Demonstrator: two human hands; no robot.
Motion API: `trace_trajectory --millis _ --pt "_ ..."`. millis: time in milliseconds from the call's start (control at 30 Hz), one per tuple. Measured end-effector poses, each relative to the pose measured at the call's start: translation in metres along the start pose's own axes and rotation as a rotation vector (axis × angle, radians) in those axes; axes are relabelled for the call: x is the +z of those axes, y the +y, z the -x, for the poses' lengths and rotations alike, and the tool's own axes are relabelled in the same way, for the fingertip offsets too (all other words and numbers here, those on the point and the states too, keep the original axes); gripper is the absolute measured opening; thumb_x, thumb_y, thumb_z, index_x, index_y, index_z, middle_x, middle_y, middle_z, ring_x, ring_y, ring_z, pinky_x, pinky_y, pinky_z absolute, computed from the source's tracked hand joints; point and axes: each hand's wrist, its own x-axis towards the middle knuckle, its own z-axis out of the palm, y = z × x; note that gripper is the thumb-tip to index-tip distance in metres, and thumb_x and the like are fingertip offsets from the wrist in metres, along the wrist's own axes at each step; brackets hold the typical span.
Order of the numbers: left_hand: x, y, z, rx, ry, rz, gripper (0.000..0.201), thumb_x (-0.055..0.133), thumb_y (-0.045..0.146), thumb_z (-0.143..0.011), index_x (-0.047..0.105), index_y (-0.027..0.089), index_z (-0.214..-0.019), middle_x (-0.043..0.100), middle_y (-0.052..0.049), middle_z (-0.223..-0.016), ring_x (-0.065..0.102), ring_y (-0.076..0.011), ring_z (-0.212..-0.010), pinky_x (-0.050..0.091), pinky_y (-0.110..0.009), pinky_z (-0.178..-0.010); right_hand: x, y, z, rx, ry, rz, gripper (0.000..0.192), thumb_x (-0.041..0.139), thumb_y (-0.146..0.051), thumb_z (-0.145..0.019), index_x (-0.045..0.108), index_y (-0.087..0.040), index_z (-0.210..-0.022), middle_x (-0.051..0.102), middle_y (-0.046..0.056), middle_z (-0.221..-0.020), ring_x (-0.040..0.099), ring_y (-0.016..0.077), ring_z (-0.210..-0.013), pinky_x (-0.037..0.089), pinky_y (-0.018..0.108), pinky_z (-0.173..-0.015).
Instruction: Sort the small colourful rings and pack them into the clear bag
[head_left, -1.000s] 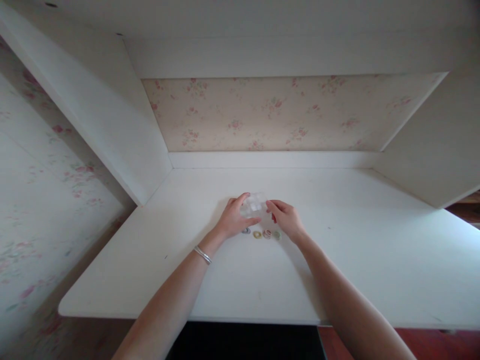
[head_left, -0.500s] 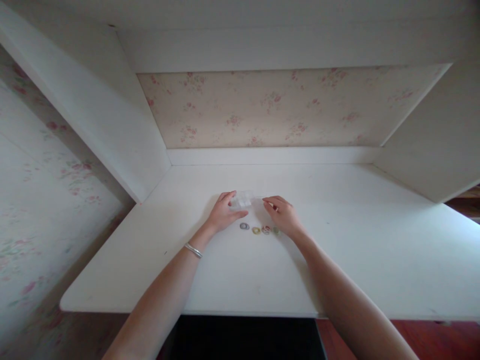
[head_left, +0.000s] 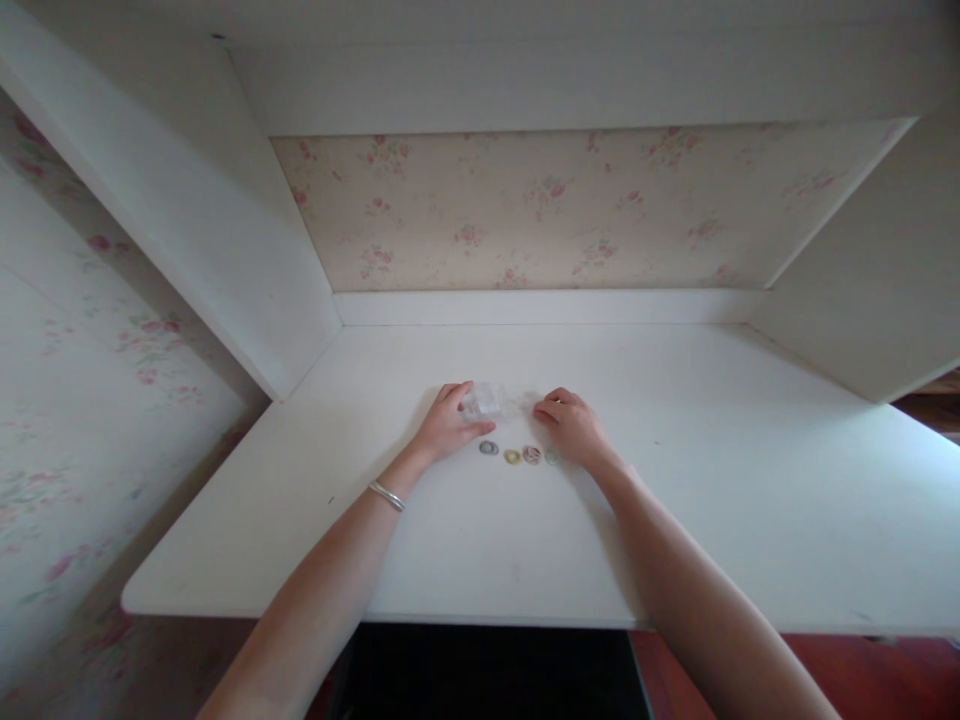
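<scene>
L hand is gripping a small clear plastic box w/ fingers curled round its left side and thumb along the near edge, probably to keep such a light thing from sliding on the white desk. The box is sitting on the desk, at the middle, touching those fingers. R hand is resting just right of the box, fingers bent loosely and pressed together, holding nothing that I can see; something faint and clear may be lying between it and the box, can't tell. Four small rings are lying in a row just in front of the box, nearer the person, between the two hands, apparently laid out flat for easy picking. A silver bangle is sitting on the L wrist. Floral wallpaper is behind the box, at the back of the desk. No brand, label or writing readable anywhere.
</scene>
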Motion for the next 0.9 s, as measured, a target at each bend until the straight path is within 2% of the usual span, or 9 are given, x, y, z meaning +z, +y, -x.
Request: trace_trajectory --millis 200,433,567,767,833,900 --pt "0.005 -0.001 -0.005 -0.047 -0.005 0.017 0.075 0.074 0.048 -0.061 0.048 0.018 -0.125 0.048 -0.008 -0.118 0.053 -0.0178 -0.094 0.047 -0.032 -0.084 -0.018 0.011 0.001 0.21 0.143 0.112 0.027 0.044 -0.029 -0.088 0.07 -0.025 -0.09 0.06 0.006 -0.095 0.055 0.0163 -0.077 0.037 0.027 -0.065" --pt "0.013 -0.003 -0.009 0.002 -0.05 -0.066 0.079 0.071 0.05 -0.062 0.046 0.015 -0.129 0.05 -0.012 -0.123 0.054 -0.0222 -0.101 0.044 -0.035 -0.09 -0.028 0.023 0.006 0.423 0.037 0.219 0.029 0.045 -0.032 -0.084 0.073 -0.023 -0.085 0.061 0.01 -0.095 0.057 0.0186 -0.073 0.037 0.03 -0.061" --pt "0.013 -0.001 -0.007 -0.016 -0.054 -0.105 0.078 0.067 0.049 -0.067 0.041 0.019 -0.133 0.054 -0.01 -0.125 0.056 -0.0234 -0.101 0.044 -0.036 -0.091 -0.025 0.025 0.008 0.431 0.015 0.223 0.027 0.047 -0.03 -0.081 0.073 -0.023 -0.081 0.063 0.011 -0.093 0.059 0.0194 -0.071 0.037 0.029 -0.058" --pt "0.01 0.002 -0.004 0.076 -0.09 -0.22 0.06 0.064 0.044 -0.071 0.052 0.022 -0.125 0.06 -0.007 -0.119 0.054 -0.0264 -0.108 0.04 -0.038 -0.095 -0.03 0.022 0.009 0.466 0.026 0.237 0.026 0.048 -0.03 -0.078 0.073 -0.023 -0.08 0.065 0.012 -0.092 0.059 0.0215 -0.07 0.036 0.031 -0.057" --pt "0.01 0.003 -0.004 0.09 -0.098 -0.245 0.055 0.063 0.042 -0.073 0.053 0.024 -0.124 0.061 -0.006 -0.117 0.055 -0.0261 -0.106 0.04 -0.039 -0.095 -0.033 0.016 0.008 0.437 0.049 0.218 0.027 0.047 -0.032 -0.08 0.072 -0.022 -0.08 0.065 0.011 -0.09 0.059 0.0206 -0.07 0.036 0.03 -0.058" --pt "0.01 0.003 -0.003 0.089 -0.102 -0.251 0.053 0.062 0.041 -0.073 0.054 0.025 -0.123 0.061 -0.005 -0.119 0.055 -0.0257 -0.107 0.04 -0.039 -0.095 -0.033 0.005 0.007 0.342 0.089 0.148 0.028 0.046 -0.033 -0.082 0.072 -0.023 -0.082 0.065 0.008 -0.086 0.058 0.0179 -0.07 0.037 0.028 -0.061"
